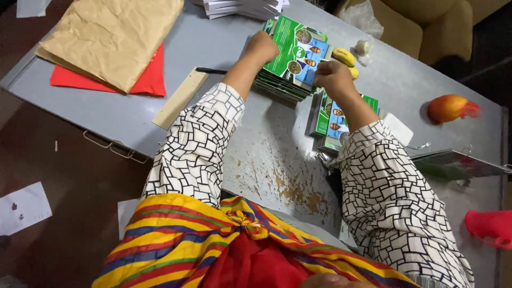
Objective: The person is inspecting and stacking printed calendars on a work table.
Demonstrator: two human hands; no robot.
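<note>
Grey metal table (256, 154); both hands' grip closed on leaflet stack (290, 66).

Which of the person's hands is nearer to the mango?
Right. The right hand grips the near edge of the leaflet stack, with the mango off to its right. The left hand holds the stack's far side, farther away.

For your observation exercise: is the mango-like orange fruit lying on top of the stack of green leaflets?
No, the orange fruit lies apart on the bare grey table, far right of the leaflet stack under both hands.
</note>
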